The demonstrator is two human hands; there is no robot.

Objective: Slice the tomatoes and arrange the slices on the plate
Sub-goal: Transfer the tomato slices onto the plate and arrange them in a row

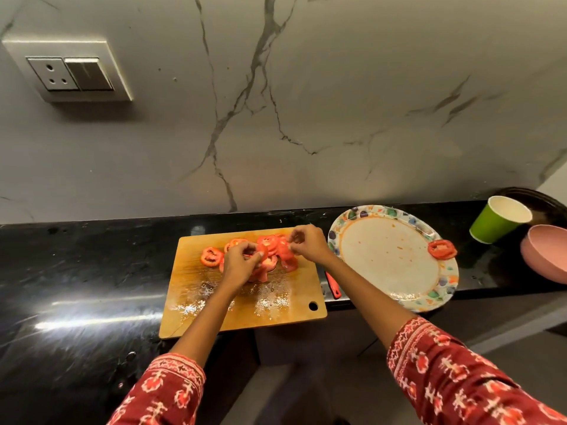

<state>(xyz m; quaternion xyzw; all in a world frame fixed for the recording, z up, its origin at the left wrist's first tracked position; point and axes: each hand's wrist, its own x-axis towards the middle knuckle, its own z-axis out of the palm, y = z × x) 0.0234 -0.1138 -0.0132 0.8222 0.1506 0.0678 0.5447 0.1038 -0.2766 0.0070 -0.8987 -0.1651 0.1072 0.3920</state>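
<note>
A wooden cutting board (214, 311) lies on the black stone counter (76, 271), its near edge at the counter's front lip and a hanging hole in its near right corner. Wet patches shine on its near half. A heap of tomato slices (276, 246) sits on its far half, and 1 separate slice (211, 256) lies just to the left of the heap.

Both hands are over the heap. The left hand (241, 265) has its fingers curled down and pinches a slice at the heap's left side. The right hand (306, 243) also has curled fingers, with thumb and fingertips closed on a slice at the heap's far right.

Just right of the board, a floral-rimmed plate (399, 297) rests on the counter, its near rim over the counter's edge. 1 tomato slice (441, 249) lies on its right rim, and small red smears dot its centre. Between board and plate lies a red-handled tool (333, 286), partly hidden by the right forearm; what tool it is cannot be told.

Right of the plate stand a green paper cup (497, 220) and, nearer, a pink bowl (546, 256). A socket and switch panel (70, 72) sits on the marble wall, far left.
</note>
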